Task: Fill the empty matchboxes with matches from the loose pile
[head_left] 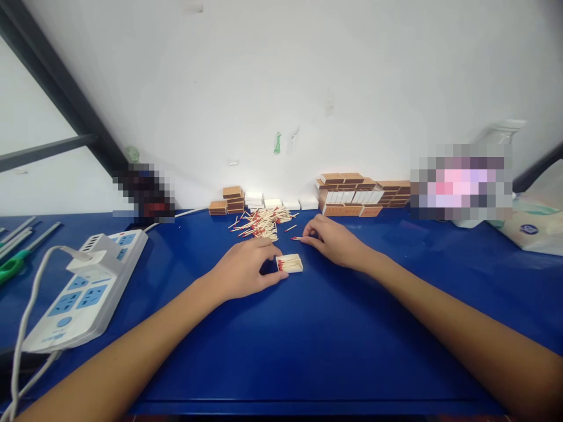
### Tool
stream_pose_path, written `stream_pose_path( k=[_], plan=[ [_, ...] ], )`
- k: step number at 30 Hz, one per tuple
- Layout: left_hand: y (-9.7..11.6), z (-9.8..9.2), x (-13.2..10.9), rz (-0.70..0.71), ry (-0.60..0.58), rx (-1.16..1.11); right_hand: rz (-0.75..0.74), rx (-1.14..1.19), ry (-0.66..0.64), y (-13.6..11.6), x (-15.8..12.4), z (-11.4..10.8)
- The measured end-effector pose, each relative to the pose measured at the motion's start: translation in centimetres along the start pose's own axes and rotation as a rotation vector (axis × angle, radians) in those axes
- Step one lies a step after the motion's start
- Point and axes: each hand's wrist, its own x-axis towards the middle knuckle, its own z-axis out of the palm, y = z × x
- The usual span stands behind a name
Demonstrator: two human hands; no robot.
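My left hand (251,266) grips the left end of a small white matchbox tray (297,269) between thumb and fingers. Red-headed matches (288,263) lie inside the tray, heads toward the left. Just above and right of it, my right hand (331,237) pinches a few matches (297,238), their red heads pointing left. A loose pile of matches (264,223) spreads on the blue table (281,351) beyond my left hand. One single match (291,228) lies between the pile and my right hand.
Matchbox sleeves (352,210) are stacked along the wall at right, with a smaller stack (233,200) at left. White trays (272,203) stand between them. A power strip (92,293) with cables lies at left, beside green scissors (13,266). A tissue pack (534,225) sits far right.
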Motion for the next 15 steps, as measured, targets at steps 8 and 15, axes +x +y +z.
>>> stream_pose_path(
  k=[8,15],
  plan=[
    [0.07,0.15,0.06,0.0,-0.018,0.027,-0.048,-0.122,-0.038,0.36,0.01,0.35],
    [-0.02,0.26,0.02,0.005,-0.015,0.043,-0.056,-0.194,-0.039,-0.12,-0.15,0.58]
  ],
)
